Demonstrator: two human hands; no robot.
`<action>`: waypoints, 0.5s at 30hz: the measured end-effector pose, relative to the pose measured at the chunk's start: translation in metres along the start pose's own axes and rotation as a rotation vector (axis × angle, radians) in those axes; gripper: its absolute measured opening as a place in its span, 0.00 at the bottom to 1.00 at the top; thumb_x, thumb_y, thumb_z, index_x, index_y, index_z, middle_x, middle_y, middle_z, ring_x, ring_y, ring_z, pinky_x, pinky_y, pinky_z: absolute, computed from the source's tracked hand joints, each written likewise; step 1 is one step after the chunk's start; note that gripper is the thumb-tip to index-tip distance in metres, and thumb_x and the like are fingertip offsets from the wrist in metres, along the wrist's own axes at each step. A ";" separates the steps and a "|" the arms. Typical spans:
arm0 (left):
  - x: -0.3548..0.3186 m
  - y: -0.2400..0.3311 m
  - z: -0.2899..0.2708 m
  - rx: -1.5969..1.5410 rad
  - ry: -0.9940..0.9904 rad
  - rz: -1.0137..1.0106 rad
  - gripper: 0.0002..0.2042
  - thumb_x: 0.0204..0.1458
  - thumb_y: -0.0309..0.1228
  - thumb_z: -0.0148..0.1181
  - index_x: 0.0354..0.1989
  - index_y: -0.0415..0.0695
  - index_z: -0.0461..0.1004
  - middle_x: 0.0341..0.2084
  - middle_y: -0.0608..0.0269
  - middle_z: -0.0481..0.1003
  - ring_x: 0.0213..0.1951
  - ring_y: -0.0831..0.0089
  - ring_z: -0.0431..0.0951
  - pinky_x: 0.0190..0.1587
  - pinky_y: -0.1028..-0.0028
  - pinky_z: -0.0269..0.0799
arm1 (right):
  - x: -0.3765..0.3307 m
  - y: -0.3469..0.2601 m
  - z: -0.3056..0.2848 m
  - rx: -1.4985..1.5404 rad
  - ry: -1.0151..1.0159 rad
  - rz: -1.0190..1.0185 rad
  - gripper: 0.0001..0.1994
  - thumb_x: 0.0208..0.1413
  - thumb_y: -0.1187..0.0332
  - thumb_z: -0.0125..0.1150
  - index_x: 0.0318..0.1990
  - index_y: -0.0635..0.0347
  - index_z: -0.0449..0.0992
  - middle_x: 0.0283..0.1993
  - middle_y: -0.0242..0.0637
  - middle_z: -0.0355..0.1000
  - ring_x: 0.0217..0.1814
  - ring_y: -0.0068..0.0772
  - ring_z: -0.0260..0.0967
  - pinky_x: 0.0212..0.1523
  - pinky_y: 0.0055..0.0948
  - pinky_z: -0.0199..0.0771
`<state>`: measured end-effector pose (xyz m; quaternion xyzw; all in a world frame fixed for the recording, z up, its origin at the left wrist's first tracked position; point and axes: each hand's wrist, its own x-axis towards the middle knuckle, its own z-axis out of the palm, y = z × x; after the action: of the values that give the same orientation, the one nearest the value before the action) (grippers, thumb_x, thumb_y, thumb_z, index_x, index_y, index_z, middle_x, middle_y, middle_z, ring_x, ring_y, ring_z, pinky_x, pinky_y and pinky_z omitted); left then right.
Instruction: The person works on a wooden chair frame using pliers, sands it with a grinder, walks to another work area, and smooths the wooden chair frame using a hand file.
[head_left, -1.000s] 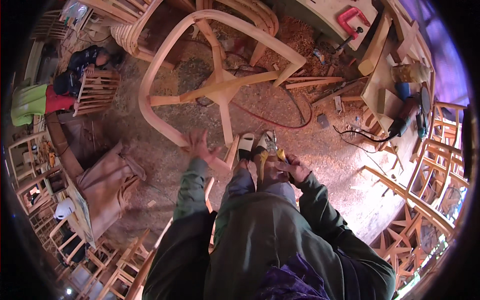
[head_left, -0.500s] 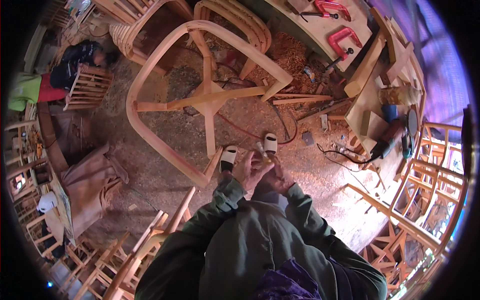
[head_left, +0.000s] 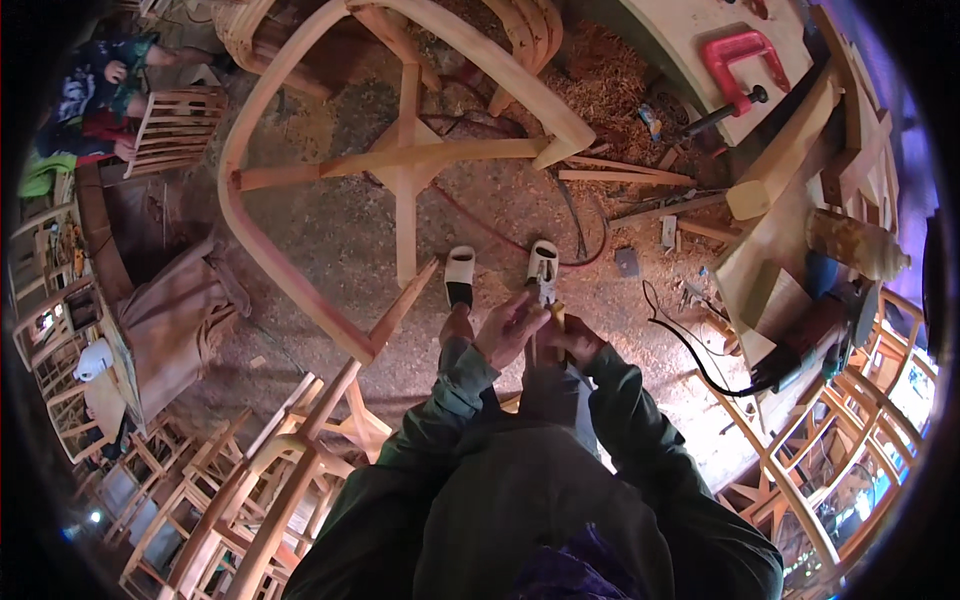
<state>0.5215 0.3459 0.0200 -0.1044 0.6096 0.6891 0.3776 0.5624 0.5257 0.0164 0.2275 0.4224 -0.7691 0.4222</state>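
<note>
Silver-headed, yellow-handled metal pliers (head_left: 546, 290) are held upright in my remote view, between both hands. The right hand (head_left: 578, 338) closes around the handle; the left hand (head_left: 506, 334) curls its fingers alongside, though I cannot tell whether these grip. A curved, pale wooden chair frame (head_left: 405, 153) occupies the floor ahead.

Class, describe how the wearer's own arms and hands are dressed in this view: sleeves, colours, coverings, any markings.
Both arms wear long, loose, dark green sleeves, the left sleeve and right sleeve creased and looking nearly black toward the shoulders. They reach about to the wrists. The left hand and right hand show no gloves. I can make out no markings on the sleeves.
</note>
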 end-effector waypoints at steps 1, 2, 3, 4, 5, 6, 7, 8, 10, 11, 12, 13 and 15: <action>0.006 0.009 -0.003 0.011 -0.082 -0.047 0.21 0.58 0.31 0.60 0.57 0.35 0.66 0.39 0.62 0.75 0.42 0.79 0.73 0.45 0.78 0.69 | 0.006 0.003 -0.005 0.028 0.018 0.016 0.16 0.59 0.64 0.60 0.49 0.58 0.65 0.32 0.33 0.69 0.22 0.26 0.71 0.22 0.26 0.70; 0.013 0.015 -0.011 0.024 -0.152 -0.090 0.22 0.58 0.31 0.59 0.58 0.35 0.64 0.43 0.60 0.74 0.45 0.77 0.74 0.49 0.78 0.69 | 0.013 -0.002 -0.006 0.029 0.015 0.028 0.16 0.59 0.64 0.60 0.49 0.58 0.65 0.32 0.33 0.69 0.22 0.26 0.71 0.22 0.26 0.70; 0.024 0.004 -0.027 0.150 -0.205 -0.002 0.26 0.56 0.34 0.62 0.59 0.35 0.63 0.43 0.58 0.74 0.44 0.75 0.75 0.48 0.76 0.71 | 0.018 -0.008 -0.007 0.029 -0.009 0.061 0.14 0.59 0.63 0.60 0.46 0.59 0.66 0.31 0.32 0.68 0.21 0.26 0.70 0.21 0.26 0.69; 0.033 0.041 -0.031 0.269 -0.244 -0.044 0.28 0.55 0.37 0.64 0.59 0.35 0.62 0.42 0.58 0.74 0.43 0.74 0.75 0.47 0.74 0.72 | 0.021 -0.011 -0.016 0.031 -0.007 0.092 0.12 0.58 0.63 0.59 0.43 0.59 0.68 0.30 0.32 0.68 0.20 0.26 0.70 0.20 0.26 0.68; 0.042 0.081 -0.043 0.397 -0.274 -0.084 0.31 0.53 0.39 0.66 0.60 0.34 0.62 0.41 0.57 0.74 0.42 0.73 0.76 0.46 0.73 0.73 | 0.028 -0.010 -0.022 0.014 0.036 0.103 0.12 0.59 0.65 0.58 0.46 0.62 0.70 0.33 0.34 0.72 0.19 0.27 0.70 0.19 0.25 0.68; 0.060 0.075 -0.066 0.471 -0.124 0.083 0.33 0.52 0.41 0.67 0.60 0.34 0.62 0.42 0.55 0.75 0.43 0.72 0.76 0.46 0.72 0.74 | 0.042 -0.014 -0.024 0.008 -0.028 -0.028 0.16 0.59 0.68 0.57 0.53 0.64 0.70 0.42 0.36 0.75 0.30 0.27 0.75 0.30 0.23 0.73; 0.079 0.074 -0.086 0.545 0.030 0.257 0.34 0.51 0.43 0.68 0.60 0.34 0.62 0.42 0.52 0.76 0.44 0.70 0.77 0.46 0.71 0.75 | 0.051 -0.008 -0.031 -0.087 0.036 -0.079 0.18 0.59 0.69 0.56 0.55 0.65 0.69 0.46 0.36 0.74 0.37 0.26 0.74 0.37 0.23 0.72; 0.101 0.091 -0.096 0.636 0.128 0.474 0.33 0.49 0.45 0.68 0.57 0.35 0.65 0.41 0.50 0.77 0.44 0.66 0.79 0.45 0.68 0.76 | 0.058 -0.001 -0.043 -0.182 0.110 -0.128 0.19 0.59 0.69 0.56 0.57 0.66 0.69 0.50 0.35 0.74 0.44 0.25 0.73 0.45 0.24 0.72; 0.145 0.151 -0.100 0.799 0.180 0.826 0.30 0.47 0.43 0.70 0.52 0.34 0.70 0.44 0.45 0.77 0.47 0.60 0.79 0.46 0.66 0.76 | 0.070 0.000 -0.059 -0.229 0.136 -0.173 0.19 0.58 0.70 0.57 0.57 0.66 0.69 0.50 0.35 0.74 0.49 0.25 0.71 0.49 0.25 0.69; 0.166 0.177 -0.099 0.882 0.137 0.961 0.28 0.48 0.41 0.70 0.51 0.32 0.71 0.49 0.42 0.75 0.50 0.59 0.77 0.48 0.67 0.75 | 0.078 0.000 -0.067 -0.274 0.147 -0.231 0.19 0.57 0.70 0.58 0.56 0.65 0.70 0.51 0.34 0.74 0.53 0.24 0.68 0.54 0.26 0.67; 0.187 0.197 -0.100 0.929 0.121 1.079 0.26 0.47 0.39 0.71 0.49 0.33 0.72 0.45 0.43 0.76 0.48 0.59 0.78 0.47 0.67 0.76 | 0.090 0.001 -0.074 -0.278 0.141 -0.231 0.19 0.57 0.70 0.58 0.56 0.65 0.70 0.51 0.34 0.74 0.53 0.24 0.68 0.54 0.26 0.67; 0.205 0.209 -0.096 0.969 0.100 1.197 0.24 0.46 0.38 0.71 0.47 0.34 0.74 0.40 0.45 0.77 0.46 0.59 0.79 0.46 0.67 0.76 | 0.105 0.005 -0.086 -0.235 0.136 -0.201 0.20 0.56 0.71 0.58 0.57 0.65 0.70 0.51 0.34 0.74 0.52 0.25 0.69 0.54 0.27 0.67; 0.221 0.239 -0.080 0.964 0.035 1.079 0.22 0.47 0.44 0.67 0.43 0.39 0.76 0.41 0.45 0.77 0.43 0.56 0.78 0.49 0.63 0.71 | 0.127 0.010 -0.102 -0.150 0.181 -0.154 0.23 0.53 0.74 0.60 0.58 0.65 0.69 0.50 0.34 0.74 0.51 0.26 0.69 0.54 0.28 0.67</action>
<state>0.1885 0.3663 0.0501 0.3783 0.8184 0.4321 -0.0208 0.5020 0.5507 -0.1330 0.2306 0.5315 -0.7418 0.3378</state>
